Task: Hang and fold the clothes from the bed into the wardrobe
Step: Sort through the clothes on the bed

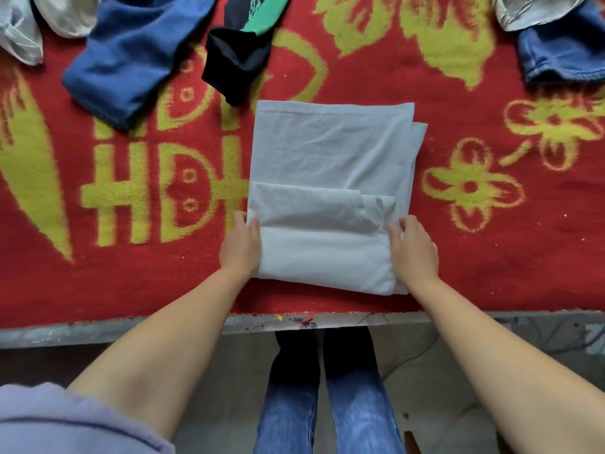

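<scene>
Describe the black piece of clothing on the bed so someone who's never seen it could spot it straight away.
Start at the red blanket with yellow flowers covering the bed. Beyond the folded pale grey cloth, at its far left corner, lies the crumpled black garment. It alone carries a bright green patch, unlike the plain blue fleece garment left of it.

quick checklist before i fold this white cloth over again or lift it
1. Left hand holds the white cloth's left edge: ok.
2. Right hand holds the right edge: ok.
3. Near fold lies flat: ok.
4. Layers line up: not ok, one sticks out at the far right corner.
5. Space beyond the cloth: ok, the black garment is near the far edge, apart.
6. Wardrobe in view: not ok.
</scene>
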`<move>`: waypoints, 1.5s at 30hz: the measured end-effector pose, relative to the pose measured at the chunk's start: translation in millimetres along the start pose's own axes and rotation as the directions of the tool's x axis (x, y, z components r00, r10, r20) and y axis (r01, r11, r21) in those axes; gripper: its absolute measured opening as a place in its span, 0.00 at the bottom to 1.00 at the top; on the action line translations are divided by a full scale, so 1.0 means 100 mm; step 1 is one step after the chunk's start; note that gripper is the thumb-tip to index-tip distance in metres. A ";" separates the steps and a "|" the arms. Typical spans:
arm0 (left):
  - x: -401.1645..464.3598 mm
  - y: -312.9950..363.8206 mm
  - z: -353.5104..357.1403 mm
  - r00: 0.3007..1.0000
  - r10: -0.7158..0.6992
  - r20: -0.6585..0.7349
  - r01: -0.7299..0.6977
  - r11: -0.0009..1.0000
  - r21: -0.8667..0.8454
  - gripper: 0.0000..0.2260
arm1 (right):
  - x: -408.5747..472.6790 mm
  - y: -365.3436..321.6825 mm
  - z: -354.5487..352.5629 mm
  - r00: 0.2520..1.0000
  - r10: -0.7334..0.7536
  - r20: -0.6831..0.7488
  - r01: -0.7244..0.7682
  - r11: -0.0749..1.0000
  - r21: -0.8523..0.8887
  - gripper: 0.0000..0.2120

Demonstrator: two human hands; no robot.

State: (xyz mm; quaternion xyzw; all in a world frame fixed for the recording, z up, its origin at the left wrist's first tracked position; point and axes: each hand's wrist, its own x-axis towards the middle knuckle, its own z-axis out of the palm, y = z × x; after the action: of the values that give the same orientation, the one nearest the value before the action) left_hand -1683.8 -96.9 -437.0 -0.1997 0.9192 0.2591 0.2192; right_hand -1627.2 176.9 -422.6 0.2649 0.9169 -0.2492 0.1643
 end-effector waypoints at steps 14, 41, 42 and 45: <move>-0.23 -0.31 -0.04 0.584 0.543 0.603 -0.811 0.399 0.427 0.38 | -0.43 -0.07 0.15 0.759 -0.322 0.566 0.618 0.631 -0.469 0.41; 1.00 0.82 -0.09 0.963 0.092 -0.255 -0.176 0.927 -0.331 0.06 | 1.59 -0.69 -0.38 0.994 -0.032 -0.108 0.032 0.999 0.002 0.18; 1.00 0.81 -0.06 0.962 0.086 -0.259 -0.165 0.939 -0.302 0.07 | 1.58 -0.64 -0.37 0.992 -0.044 -0.118 0.038 0.998 -0.054 0.18; 0.99 0.83 -0.09 0.969 -0.016 -0.246 -0.047 0.968 -0.248 0.12 | 1.56 -0.59 -0.38 0.990 -0.013 -0.139 0.005 0.998 -0.059 0.17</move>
State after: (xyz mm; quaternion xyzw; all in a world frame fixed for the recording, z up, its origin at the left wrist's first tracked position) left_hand -1807.9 -61.6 -447.9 -0.2492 0.9004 0.3487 0.0743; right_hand -1792.9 217.4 -436.9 0.2725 0.9343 -0.2039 0.1062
